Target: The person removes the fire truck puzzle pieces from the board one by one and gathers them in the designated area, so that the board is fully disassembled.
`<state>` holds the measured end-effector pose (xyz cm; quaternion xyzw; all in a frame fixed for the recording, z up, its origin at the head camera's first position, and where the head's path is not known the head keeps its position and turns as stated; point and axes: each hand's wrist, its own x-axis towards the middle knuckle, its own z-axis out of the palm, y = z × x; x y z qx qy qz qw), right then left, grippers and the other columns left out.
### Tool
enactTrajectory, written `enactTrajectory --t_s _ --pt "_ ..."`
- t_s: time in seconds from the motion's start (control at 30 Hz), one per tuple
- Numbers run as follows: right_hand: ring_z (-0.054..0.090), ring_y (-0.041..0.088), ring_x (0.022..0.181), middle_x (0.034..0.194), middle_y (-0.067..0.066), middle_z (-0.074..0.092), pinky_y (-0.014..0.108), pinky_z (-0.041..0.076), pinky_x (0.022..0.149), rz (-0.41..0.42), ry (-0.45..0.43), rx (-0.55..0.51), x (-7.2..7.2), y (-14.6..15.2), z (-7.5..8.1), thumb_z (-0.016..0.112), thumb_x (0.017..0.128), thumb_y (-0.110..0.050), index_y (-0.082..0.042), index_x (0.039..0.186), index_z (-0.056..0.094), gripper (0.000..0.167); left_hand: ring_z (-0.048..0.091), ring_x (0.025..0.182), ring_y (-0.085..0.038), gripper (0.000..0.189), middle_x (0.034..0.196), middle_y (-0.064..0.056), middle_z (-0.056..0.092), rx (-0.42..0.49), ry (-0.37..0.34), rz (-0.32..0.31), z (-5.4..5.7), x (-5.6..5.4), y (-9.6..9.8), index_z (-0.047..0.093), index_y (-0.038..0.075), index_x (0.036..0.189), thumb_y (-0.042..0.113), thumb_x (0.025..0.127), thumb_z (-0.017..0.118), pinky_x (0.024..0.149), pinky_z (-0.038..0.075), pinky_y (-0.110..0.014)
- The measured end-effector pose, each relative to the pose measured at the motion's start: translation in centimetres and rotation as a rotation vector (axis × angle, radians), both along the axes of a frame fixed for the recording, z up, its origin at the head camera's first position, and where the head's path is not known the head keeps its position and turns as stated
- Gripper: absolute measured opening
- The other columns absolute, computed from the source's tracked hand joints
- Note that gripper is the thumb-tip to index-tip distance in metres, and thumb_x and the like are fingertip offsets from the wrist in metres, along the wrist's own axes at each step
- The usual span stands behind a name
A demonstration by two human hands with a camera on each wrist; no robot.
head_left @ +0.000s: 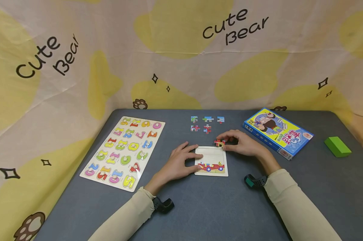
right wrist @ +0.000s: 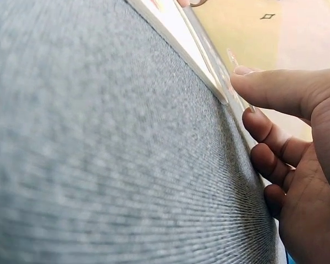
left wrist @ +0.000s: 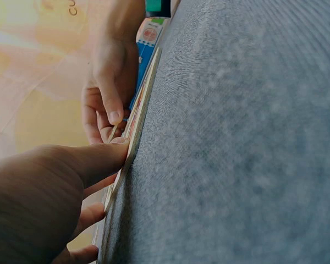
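A small square jigsaw board [head_left: 211, 152] lies on the table, its lower part filled with a red vehicle picture and its upper part bare. My left hand [head_left: 178, 162] rests on the board's left side, fingers spread and thumb at the lower left edge; the left wrist view shows the thumb [left wrist: 102, 162] against the rim. At the top right corner my right hand [head_left: 242, 144] pinches a red jigsaw piece [head_left: 219, 143] with a yellow round mark. From the right wrist, this piece [right wrist: 232, 58] appears edge-on between thumb and forefinger, close by the board's corner.
Several loose jigsaw pieces [head_left: 207, 119] lie in two rows beyond the board. To the left is a number puzzle board [head_left: 125, 147] with colourful numerals. A blue and yellow box [head_left: 277, 132] lies at the right, with a green block [head_left: 338, 146] farther right.
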<state>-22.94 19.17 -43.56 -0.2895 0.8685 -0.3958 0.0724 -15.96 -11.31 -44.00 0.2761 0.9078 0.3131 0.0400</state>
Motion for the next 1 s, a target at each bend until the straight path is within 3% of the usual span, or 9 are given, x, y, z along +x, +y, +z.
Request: enactTrajectory --t_s 0.3,1.0 --pt "0.050 0.021 0.096 0.104 0.004 0.064 0.037 0.040 0.086 -0.031 0.027 0.009 -0.5 -0.1 0.1 0.076 0.092 -0.017 -0.017 0.129 0.070 0.037 0.023 0.156 -0.038 0.041 0.157 -0.003 0.049 0.002 0.001 0.000 -0.1 -0.1 0.0 0.072 0.022 0.129 0.034 0.090 0.076 0.119 0.018 -0.068" --pt "0.046 0.026 0.102 0.111 0.010 0.060 0.038 0.035 0.085 -0.109 -0.010 0.068 -2.2 -0.3 0.2 0.071 0.095 -0.018 -0.017 0.133 0.067 0.038 0.021 0.157 -0.036 0.042 0.159 -0.001 0.047 -0.014 -0.014 0.000 -0.2 -0.2 -0.1 0.072 0.024 0.130 0.036 0.090 0.076 0.121 0.016 -0.066"
